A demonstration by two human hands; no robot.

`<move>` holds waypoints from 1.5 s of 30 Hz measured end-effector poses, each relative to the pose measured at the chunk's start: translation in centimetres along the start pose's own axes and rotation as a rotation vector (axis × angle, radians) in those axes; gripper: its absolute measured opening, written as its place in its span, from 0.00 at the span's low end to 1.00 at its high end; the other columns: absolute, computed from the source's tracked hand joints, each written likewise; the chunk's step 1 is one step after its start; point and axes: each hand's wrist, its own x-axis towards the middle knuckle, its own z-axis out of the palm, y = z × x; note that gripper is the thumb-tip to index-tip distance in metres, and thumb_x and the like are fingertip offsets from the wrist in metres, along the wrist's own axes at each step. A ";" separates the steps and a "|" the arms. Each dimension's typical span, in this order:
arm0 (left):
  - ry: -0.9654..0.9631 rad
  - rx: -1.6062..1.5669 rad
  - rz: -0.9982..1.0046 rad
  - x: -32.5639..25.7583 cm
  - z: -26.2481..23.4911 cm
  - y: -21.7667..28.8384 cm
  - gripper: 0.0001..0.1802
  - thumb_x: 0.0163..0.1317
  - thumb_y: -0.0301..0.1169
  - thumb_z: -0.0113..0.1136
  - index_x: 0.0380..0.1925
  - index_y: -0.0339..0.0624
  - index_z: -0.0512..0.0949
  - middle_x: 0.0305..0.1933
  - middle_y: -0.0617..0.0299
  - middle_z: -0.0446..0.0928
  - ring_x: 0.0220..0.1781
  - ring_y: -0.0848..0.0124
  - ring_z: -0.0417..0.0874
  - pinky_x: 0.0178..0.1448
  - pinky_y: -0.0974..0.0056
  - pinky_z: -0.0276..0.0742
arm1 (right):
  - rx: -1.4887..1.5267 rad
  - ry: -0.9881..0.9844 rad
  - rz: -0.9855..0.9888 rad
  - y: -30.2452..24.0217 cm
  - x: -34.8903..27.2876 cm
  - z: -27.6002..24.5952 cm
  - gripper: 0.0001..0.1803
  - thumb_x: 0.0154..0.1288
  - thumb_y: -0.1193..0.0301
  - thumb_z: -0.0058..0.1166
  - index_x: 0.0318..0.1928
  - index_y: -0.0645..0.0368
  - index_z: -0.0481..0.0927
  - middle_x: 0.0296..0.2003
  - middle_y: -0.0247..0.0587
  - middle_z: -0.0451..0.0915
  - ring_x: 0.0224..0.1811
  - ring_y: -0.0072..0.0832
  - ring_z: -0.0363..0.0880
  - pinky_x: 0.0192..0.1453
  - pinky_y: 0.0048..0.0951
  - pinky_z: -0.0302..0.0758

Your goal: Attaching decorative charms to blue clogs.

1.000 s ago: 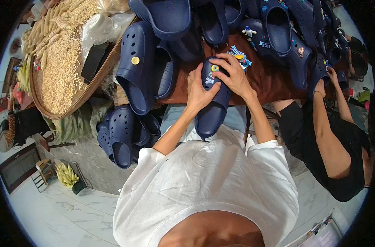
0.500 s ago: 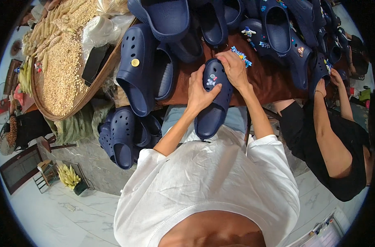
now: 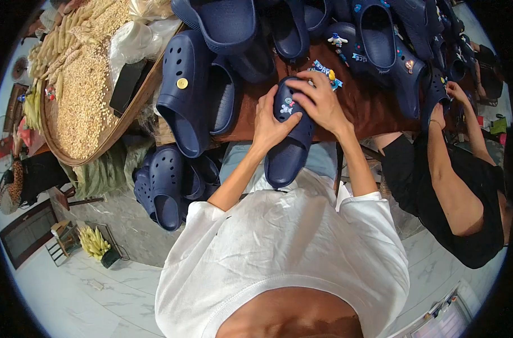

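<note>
right of hands (image 3: 326,110) and clog (image 3: 285,162), bare cloth edge (image 3: 369,125)

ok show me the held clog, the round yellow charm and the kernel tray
Held clog (image 3: 301,130), head view: on its upper.
Round yellow charm (image 3: 182,84), head view: on its centre.
Kernel tray (image 3: 121,125), head view: on its rim.

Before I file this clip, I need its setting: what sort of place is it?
Probably a home room doubling as a workspace: navy clogs crowd a brown table, a tray holds what look like corn kernels, and a wooden chair stands on the pale floor.
</note>
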 end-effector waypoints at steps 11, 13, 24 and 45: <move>0.034 0.126 0.059 0.8 -1.6 1.0 0.30 0.54 0.42 0.75 0.51 0.32 0.81 0.43 0.46 0.82 0.44 0.53 0.85 0.48 0.54 0.81 | 0.195 0.045 0.099 0.7 -2.1 2.6 0.12 0.69 0.72 0.55 0.51 0.53 0.85 0.60 0.49 0.73 0.64 0.47 0.71 0.69 0.43 0.66; 0.067 0.213 0.150 0.7 -1.8 1.7 0.23 0.57 0.39 0.72 0.46 0.31 0.83 0.41 0.45 0.83 0.43 0.54 0.87 0.47 0.56 0.81 | 0.202 0.078 0.116 0.5 -2.2 2.9 0.12 0.70 0.72 0.54 0.50 0.54 0.85 0.59 0.49 0.73 0.64 0.47 0.71 0.69 0.43 0.67; 0.177 0.209 0.189 0.2 -1.7 2.0 0.08 0.66 0.29 0.62 0.38 0.36 0.86 0.35 0.47 0.85 0.36 0.57 0.88 0.41 0.60 0.80 | 0.230 0.140 0.122 0.6 -2.5 3.4 0.11 0.70 0.73 0.54 0.50 0.55 0.85 0.59 0.49 0.74 0.64 0.46 0.72 0.69 0.43 0.67; 0.132 -0.383 0.006 -0.9 -1.1 1.9 0.09 0.71 0.29 0.60 0.44 0.36 0.84 0.36 0.59 0.85 0.40 0.74 0.84 0.47 0.68 0.78 | 0.371 0.297 0.280 -2.1 -2.1 1.4 0.11 0.63 0.76 0.63 0.46 0.60 0.81 0.39 0.42 0.84 0.40 0.33 0.85 0.45 0.32 0.79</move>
